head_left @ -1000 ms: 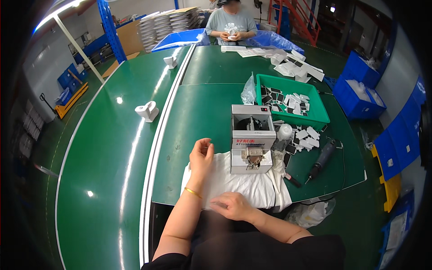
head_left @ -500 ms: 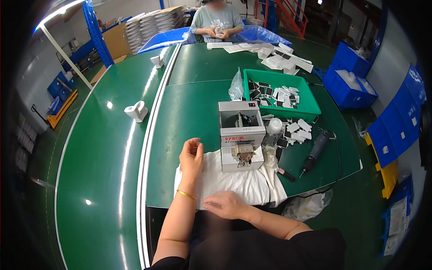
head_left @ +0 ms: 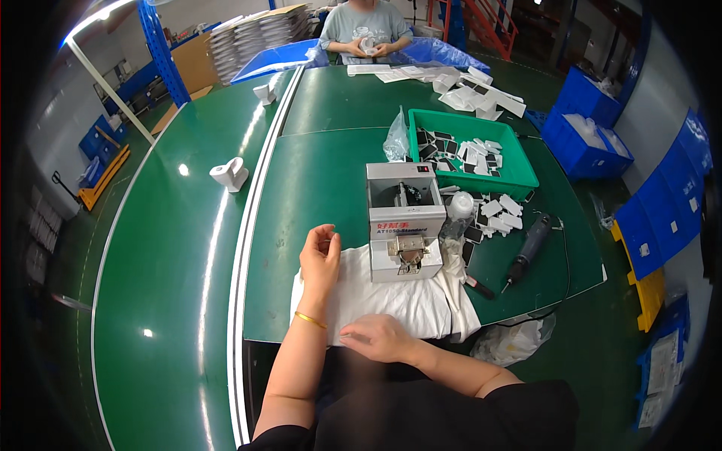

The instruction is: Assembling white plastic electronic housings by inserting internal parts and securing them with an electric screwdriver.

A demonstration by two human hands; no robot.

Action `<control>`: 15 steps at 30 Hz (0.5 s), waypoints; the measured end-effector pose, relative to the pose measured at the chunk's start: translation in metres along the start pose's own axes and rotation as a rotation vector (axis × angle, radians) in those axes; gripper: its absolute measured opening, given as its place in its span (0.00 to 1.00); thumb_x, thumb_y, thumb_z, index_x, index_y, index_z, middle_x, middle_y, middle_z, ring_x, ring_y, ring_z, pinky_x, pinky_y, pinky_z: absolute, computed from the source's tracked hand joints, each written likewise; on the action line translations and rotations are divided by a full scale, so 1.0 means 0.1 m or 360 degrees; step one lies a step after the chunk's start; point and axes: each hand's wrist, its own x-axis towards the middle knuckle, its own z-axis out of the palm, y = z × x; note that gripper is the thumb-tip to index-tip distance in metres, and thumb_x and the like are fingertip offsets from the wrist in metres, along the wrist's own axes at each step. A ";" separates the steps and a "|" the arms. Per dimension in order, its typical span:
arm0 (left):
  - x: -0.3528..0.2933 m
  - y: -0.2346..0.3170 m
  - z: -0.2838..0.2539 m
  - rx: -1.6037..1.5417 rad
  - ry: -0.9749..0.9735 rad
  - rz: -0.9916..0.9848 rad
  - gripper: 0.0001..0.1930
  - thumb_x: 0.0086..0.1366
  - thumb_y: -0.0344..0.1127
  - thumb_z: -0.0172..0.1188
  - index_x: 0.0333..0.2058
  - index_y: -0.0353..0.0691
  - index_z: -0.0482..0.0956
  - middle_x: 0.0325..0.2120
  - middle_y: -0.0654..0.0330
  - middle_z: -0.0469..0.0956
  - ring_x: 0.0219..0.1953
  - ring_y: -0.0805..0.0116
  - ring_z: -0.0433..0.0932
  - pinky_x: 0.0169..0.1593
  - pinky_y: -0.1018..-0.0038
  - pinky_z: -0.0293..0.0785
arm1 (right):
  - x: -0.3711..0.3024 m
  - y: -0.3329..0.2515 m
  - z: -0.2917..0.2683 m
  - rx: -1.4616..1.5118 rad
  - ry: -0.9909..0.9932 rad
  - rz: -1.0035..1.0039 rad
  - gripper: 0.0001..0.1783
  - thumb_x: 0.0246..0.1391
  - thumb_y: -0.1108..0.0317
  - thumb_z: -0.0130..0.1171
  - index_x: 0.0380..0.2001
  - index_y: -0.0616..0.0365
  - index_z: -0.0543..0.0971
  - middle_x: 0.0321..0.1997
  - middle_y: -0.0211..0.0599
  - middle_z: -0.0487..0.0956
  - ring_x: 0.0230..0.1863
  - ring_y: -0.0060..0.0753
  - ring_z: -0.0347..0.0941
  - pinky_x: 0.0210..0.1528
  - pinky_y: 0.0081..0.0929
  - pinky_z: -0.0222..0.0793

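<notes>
My left hand [head_left: 320, 255] is raised over the left edge of a white cloth [head_left: 376, 304], its fingers loosely curled and nothing visible in them. Low at the front edge of the cloth, my right hand [head_left: 376, 338] has its fingers stretched toward the left and appears to hold nothing. A grey and white benchtop machine [head_left: 406, 225] with a metal fixture on its front stands on the far part of the cloth. Neither hand touches it. Beside it on the right is a clear bottle with a white cap [head_left: 460, 207].
A green tray [head_left: 519, 177] of small white and black pieces stands behind loose white pieces [head_left: 500, 214]. A corded electric screwdriver [head_left: 528, 252] lies right. White curved parts [head_left: 230, 174] sit on the green surface at left. Across the table, a person [head_left: 366, 30] handles a white part.
My view has tilted slightly. The nearer white part on the left surface has shifted a little farther away. The person opposite has turned the white part. My hands have hardly moved.
</notes>
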 end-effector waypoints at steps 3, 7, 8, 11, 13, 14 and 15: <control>-0.01 0.01 -0.01 -0.0004 0.0005 0.0003 0.09 0.66 0.28 0.60 0.44 0.35 0.77 0.32 0.64 0.78 0.33 0.79 0.76 0.40 0.81 0.73 | 0.01 -0.05 -0.02 -0.0009 -0.0031 0.0038 0.09 0.54 0.65 0.64 0.34 0.59 0.82 0.28 0.38 0.81 0.26 0.39 0.76 0.33 0.34 0.72; -0.01 0.02 0.00 0.0009 -0.0001 0.0015 0.09 0.66 0.28 0.60 0.44 0.35 0.77 0.32 0.65 0.78 0.32 0.79 0.75 0.39 0.81 0.73 | 0.01 -0.04 -0.02 -0.0019 -0.0028 0.0034 0.09 0.54 0.65 0.64 0.34 0.59 0.82 0.29 0.38 0.81 0.27 0.39 0.76 0.33 0.34 0.72; 0.00 -0.01 0.01 0.0011 -0.0005 0.0012 0.09 0.66 0.28 0.60 0.44 0.35 0.77 0.32 0.65 0.78 0.32 0.79 0.75 0.39 0.81 0.73 | 0.01 -0.03 -0.02 -0.0018 -0.0021 0.0031 0.09 0.54 0.65 0.64 0.34 0.59 0.82 0.29 0.38 0.82 0.27 0.39 0.76 0.33 0.34 0.72; 0.01 -0.05 0.00 0.0022 0.0035 0.0093 0.09 0.66 0.28 0.60 0.44 0.35 0.77 0.30 0.66 0.78 0.28 0.81 0.75 0.35 0.82 0.73 | 0.02 -0.04 -0.02 -0.0023 -0.0022 0.0019 0.09 0.55 0.65 0.64 0.33 0.59 0.82 0.30 0.38 0.82 0.28 0.40 0.77 0.34 0.34 0.73; 0.00 -0.01 0.00 0.0000 0.0014 0.0069 0.09 0.67 0.28 0.60 0.44 0.35 0.77 0.30 0.66 0.78 0.29 0.80 0.75 0.36 0.81 0.74 | 0.02 -0.05 -0.02 -0.0030 -0.0021 0.0019 0.09 0.55 0.65 0.64 0.33 0.59 0.82 0.30 0.38 0.82 0.28 0.40 0.77 0.34 0.34 0.73; 0.00 -0.01 0.00 -0.0002 0.0006 0.0070 0.09 0.67 0.28 0.60 0.44 0.35 0.77 0.30 0.66 0.78 0.29 0.80 0.75 0.36 0.81 0.74 | 0.01 -0.05 -0.02 -0.0014 -0.0017 0.0024 0.09 0.55 0.65 0.64 0.33 0.59 0.82 0.30 0.38 0.82 0.28 0.40 0.77 0.35 0.34 0.73; 0.00 -0.02 -0.01 -0.0015 0.0011 0.0076 0.09 0.67 0.28 0.60 0.44 0.35 0.77 0.30 0.65 0.78 0.29 0.80 0.75 0.36 0.81 0.74 | 0.01 -0.05 -0.02 0.0003 -0.0015 0.0027 0.09 0.55 0.65 0.63 0.33 0.59 0.82 0.31 0.38 0.82 0.29 0.40 0.77 0.35 0.34 0.73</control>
